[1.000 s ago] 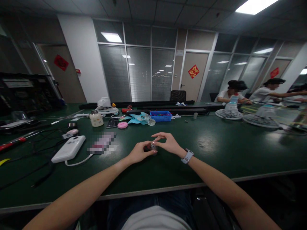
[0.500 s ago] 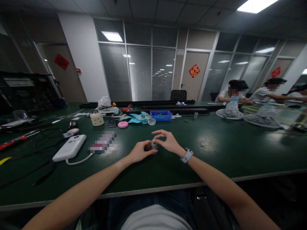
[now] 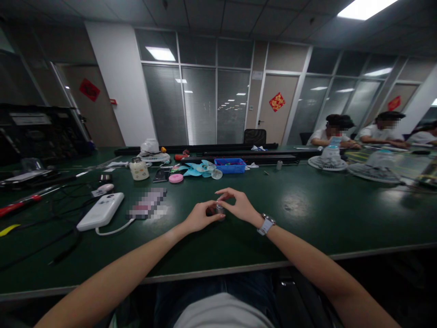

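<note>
Grey cylinder [image 3: 220, 211] is being held upright at the middle of a smooth green table [image 3: 218, 253].
It is looking like metal, but it is too small and dark to be sure. The left hand [image 3: 200, 216] is gripping its round side, and the right hand [image 3: 241, 206] is pinching its top with thumb and fingertips. One hard white block [image 3: 100, 212] with round corners is lying to the left. One flat pink circle [image 3: 176, 178], one blue box [image 3: 235, 169] and three round white grilles [image 3: 318, 164] are sitting farther back.
</note>
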The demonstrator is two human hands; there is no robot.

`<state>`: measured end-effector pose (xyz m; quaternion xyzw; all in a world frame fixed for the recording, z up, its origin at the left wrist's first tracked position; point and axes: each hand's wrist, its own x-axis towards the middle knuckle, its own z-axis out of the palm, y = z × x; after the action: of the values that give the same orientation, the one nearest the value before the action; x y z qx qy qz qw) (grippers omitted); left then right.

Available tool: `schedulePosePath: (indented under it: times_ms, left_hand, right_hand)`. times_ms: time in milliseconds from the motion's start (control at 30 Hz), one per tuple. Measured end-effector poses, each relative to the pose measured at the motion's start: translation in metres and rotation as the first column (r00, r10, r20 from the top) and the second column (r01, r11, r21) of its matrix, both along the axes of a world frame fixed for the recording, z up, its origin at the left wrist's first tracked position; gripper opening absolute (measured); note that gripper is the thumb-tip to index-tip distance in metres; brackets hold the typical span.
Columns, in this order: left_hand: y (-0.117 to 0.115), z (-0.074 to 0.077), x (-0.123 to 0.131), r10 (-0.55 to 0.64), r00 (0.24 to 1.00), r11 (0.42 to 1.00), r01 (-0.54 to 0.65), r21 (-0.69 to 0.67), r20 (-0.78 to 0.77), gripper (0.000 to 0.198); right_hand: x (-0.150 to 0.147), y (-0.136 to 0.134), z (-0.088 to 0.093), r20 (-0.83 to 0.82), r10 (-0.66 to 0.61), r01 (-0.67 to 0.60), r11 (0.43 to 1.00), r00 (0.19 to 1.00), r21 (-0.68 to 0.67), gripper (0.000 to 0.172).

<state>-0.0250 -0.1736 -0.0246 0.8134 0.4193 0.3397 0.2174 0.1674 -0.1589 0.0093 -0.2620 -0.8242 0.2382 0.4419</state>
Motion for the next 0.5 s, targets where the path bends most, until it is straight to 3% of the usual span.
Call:
schedulePosePath:
  times_ms: [233,500]
  left_hand:
    - [-0.0005,0.0010,0.0005,0.020,1.000,1.000,-0.020,-0.001,0.009,0.044]
    - [-0.0017,0.0021,0.0005,-0.010,1.000,1.000,0.010,-0.009,0.026,0.044]
  right_hand:
    - [0.0000,0.0012,-0.0005,0.115,-0.121,0.108,0.987,0.986,0.116,0.026]
    - [-0.0056,0.0021,-0.0042,0.098,-0.203,0.185,0.969,0.974,0.166,0.029]
